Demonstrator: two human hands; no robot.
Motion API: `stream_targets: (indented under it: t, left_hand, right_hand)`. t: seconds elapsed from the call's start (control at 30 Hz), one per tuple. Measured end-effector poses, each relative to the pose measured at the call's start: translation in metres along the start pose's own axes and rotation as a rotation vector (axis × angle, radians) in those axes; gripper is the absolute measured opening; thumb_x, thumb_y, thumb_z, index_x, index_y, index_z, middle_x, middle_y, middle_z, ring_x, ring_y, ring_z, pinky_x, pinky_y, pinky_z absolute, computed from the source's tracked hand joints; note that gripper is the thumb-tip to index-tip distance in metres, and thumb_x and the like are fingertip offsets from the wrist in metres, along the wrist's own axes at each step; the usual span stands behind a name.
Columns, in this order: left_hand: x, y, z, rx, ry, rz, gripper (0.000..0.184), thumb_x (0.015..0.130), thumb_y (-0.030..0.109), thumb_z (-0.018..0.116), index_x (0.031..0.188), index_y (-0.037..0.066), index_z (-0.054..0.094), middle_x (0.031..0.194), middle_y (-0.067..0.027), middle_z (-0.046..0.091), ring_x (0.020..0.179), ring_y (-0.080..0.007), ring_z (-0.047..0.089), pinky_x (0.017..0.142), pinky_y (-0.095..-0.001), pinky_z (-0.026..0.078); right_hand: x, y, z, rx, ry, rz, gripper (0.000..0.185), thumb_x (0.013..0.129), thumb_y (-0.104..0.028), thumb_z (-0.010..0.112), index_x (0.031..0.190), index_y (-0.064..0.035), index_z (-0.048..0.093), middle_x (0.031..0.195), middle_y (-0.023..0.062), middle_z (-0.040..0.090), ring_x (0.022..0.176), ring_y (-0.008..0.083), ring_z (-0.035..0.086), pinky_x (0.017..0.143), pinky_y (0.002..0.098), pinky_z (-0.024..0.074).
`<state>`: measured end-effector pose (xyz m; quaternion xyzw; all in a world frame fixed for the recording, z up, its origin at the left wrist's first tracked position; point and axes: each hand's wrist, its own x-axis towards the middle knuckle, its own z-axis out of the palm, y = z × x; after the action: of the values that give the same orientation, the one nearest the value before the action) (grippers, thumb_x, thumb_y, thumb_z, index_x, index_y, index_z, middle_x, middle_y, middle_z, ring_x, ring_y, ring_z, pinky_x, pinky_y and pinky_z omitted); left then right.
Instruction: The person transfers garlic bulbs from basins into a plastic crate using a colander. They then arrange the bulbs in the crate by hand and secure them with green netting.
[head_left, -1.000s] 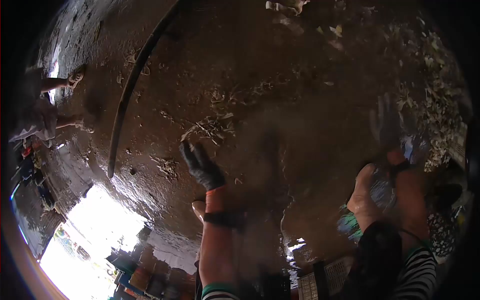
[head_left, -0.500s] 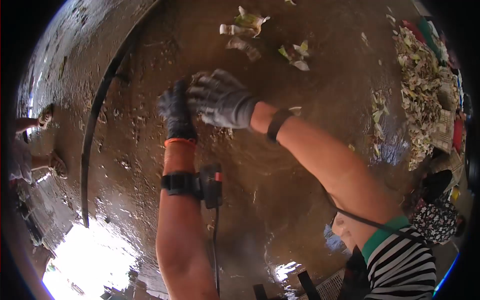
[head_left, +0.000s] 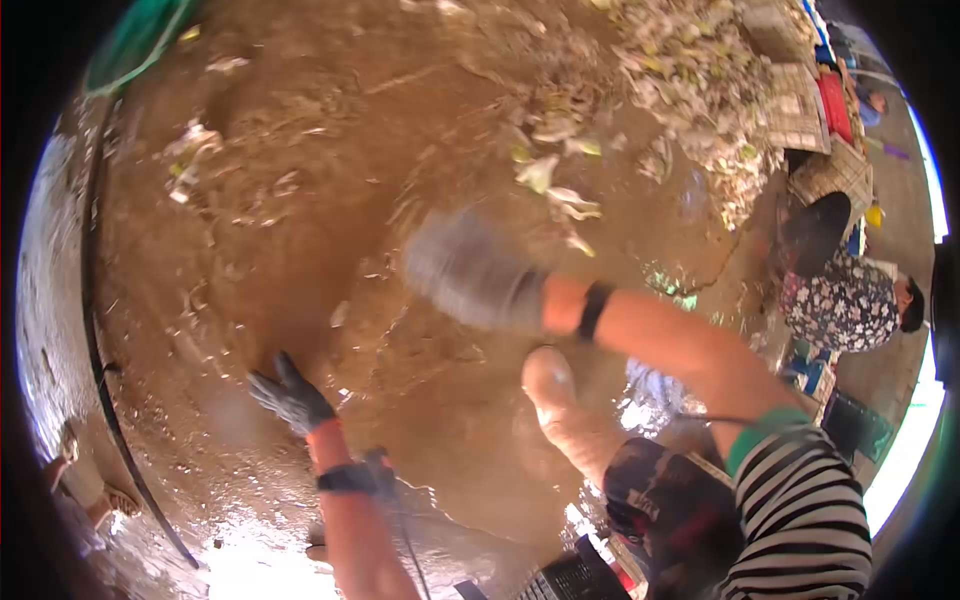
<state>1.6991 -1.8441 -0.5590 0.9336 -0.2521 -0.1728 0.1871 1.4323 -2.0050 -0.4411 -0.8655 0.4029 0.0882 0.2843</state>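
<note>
My left hand (head_left: 292, 397), in a dark glove with an orange cuff, hangs over the wet brown floor (head_left: 420, 400) at the lower left. Its fingers are spread and hold nothing. My right hand (head_left: 472, 268), in a grey glove, is near the middle of the view and smeared by motion, so its fingers cannot be made out. Just beyond it lie a few pale green leaves (head_left: 540, 175). A smaller cluster of leaf scraps (head_left: 190, 160) lies at the upper left. My bare foot (head_left: 548, 378) shows below my right hand.
A large leaf heap (head_left: 690, 80) spreads at the upper right beside crates (head_left: 795, 110). A person in a flowered top (head_left: 845, 300) is at the right. A black hose (head_left: 100, 370) runs down the left side. A green net (head_left: 135, 45) is at the top left.
The view has swung rightward, bringing more of the leaf heap in. My two hands, close together half a second ago, are now well apart. The hose appears farther left.
</note>
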Motion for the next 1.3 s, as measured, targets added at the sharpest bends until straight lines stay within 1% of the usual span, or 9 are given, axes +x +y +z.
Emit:
stream_targets:
  t: [0.03, 0.13, 0.33, 0.4, 0.47, 0.63, 0.8, 0.9, 1.3]
  left_hand:
    - [0.008, 0.028, 0.0, 0.039, -0.022, 0.024, 0.074, 0.085, 0.044, 0.057, 0.137, -0.001, 0.03, 0.141, -0.0241, 0.026, 0.129, -0.035, 0.03, 0.106, -0.0421, 0.029]
    - [0.027, 0.087, 0.063, -0.407, -0.265, -0.033, 0.074, 0.083, 0.043, 0.06, 0.135, -0.002, 0.032, 0.134, -0.0227, 0.036, 0.122, -0.0327, 0.039, 0.099, -0.0413, 0.038]
    - [-0.129, 0.302, 0.165, -0.651, -1.01, 0.334, 0.058, 0.09, 0.025, 0.052, 0.137, -0.001, 0.029, 0.135, -0.0145, 0.039, 0.121, -0.0217, 0.04, 0.1, -0.0327, 0.032]
    - [-0.192, 0.337, 0.155, -0.982, -1.144, 0.223, 0.05, 0.089, 0.021, 0.054, 0.132, 0.0, 0.039, 0.13, -0.0138, 0.046, 0.118, -0.0222, 0.044, 0.099, -0.0329, 0.034]
    - [-0.222, 0.332, 0.145, -0.916, -1.124, 0.248, 0.047, 0.087, 0.02, 0.057, 0.128, 0.001, 0.045, 0.127, -0.0142, 0.049, 0.116, -0.0237, 0.047, 0.099, -0.0334, 0.035]
    - [-0.25, 0.235, 0.073, -0.596, -0.829, -0.12, 0.046, 0.086, 0.019, 0.059, 0.126, -0.001, 0.047, 0.128, -0.0177, 0.049, 0.115, -0.0277, 0.05, 0.098, -0.0331, 0.037]
    - [-0.248, 0.073, 0.01, 0.013, -0.293, 0.35, 0.057, 0.082, 0.029, 0.064, 0.125, -0.003, 0.046, 0.126, -0.0242, 0.047, 0.118, -0.0348, 0.046, 0.099, -0.0382, 0.037]
    - [-0.261, -0.016, -0.013, 0.148, -0.356, 0.205, 0.057, 0.083, 0.032, 0.063, 0.125, -0.003, 0.046, 0.127, -0.0236, 0.046, 0.12, -0.0358, 0.043, 0.099, -0.0384, 0.036]
    - [-0.428, -0.137, -0.145, -0.421, -0.322, -0.785, 0.054, 0.082, 0.035, 0.058, 0.122, 0.0, 0.051, 0.12, -0.0214, 0.054, 0.111, -0.032, 0.052, 0.094, -0.0361, 0.041]
  right_hand:
    - [-0.027, 0.011, 0.065, 0.064, 0.177, -0.498, 0.023, 0.083, -0.018, 0.051, 0.104, -0.011, 0.058, 0.122, 0.012, 0.049, 0.122, 0.0281, 0.039, 0.105, 0.0439, 0.0284]
    - [-0.07, 0.051, 0.144, -0.131, 0.006, -0.612, 0.036, 0.086, -0.024, 0.048, 0.122, -0.0176, 0.047, 0.137, 0.0036, 0.039, 0.135, 0.0242, 0.022, 0.111, 0.0443, 0.0162]
    - [-0.092, 0.23, 0.02, -0.305, 0.132, -0.099, 0.048, 0.078, -0.015, 0.054, 0.124, -0.0267, 0.051, 0.136, 0.0092, 0.039, 0.127, 0.0294, 0.035, 0.107, 0.0454, 0.0264]
    - [-0.1, 0.227, -0.057, -0.597, -0.172, 0.121, 0.054, 0.08, -0.009, 0.047, 0.131, -0.0254, 0.043, 0.138, 0.0107, 0.038, 0.127, 0.0305, 0.035, 0.107, 0.0427, 0.0253]
    - [-0.13, 0.29, -0.018, -0.693, 0.163, 0.171, 0.063, 0.077, -0.002, 0.047, 0.137, -0.0145, 0.033, 0.138, 0.0145, 0.035, 0.128, 0.035, 0.031, 0.105, 0.0496, 0.0234]
    - [-0.164, 0.172, 0.007, -0.199, 0.289, 0.127, 0.049, 0.072, -0.011, 0.059, 0.12, -0.0037, 0.048, 0.131, 0.015, 0.041, 0.119, 0.0387, 0.037, 0.099, 0.0512, 0.0298]
    - [-0.156, 0.038, 0.097, 0.098, 0.022, -0.387, 0.045, 0.074, -0.02, 0.062, 0.116, -0.008, 0.053, 0.129, 0.012, 0.043, 0.121, 0.0337, 0.038, 0.098, 0.0492, 0.0314]
    - [-0.137, -0.013, 0.144, 0.066, -0.027, -0.48, 0.045, 0.075, -0.021, 0.061, 0.118, -0.0077, 0.052, 0.13, 0.0111, 0.043, 0.121, 0.0322, 0.038, 0.098, 0.0491, 0.0309]
    - [-0.184, -0.081, 0.074, -0.402, -0.404, -0.8, 0.046, 0.077, -0.022, 0.06, 0.12, -0.0073, 0.052, 0.131, 0.011, 0.043, 0.121, 0.0313, 0.037, 0.098, 0.0467, 0.0306]
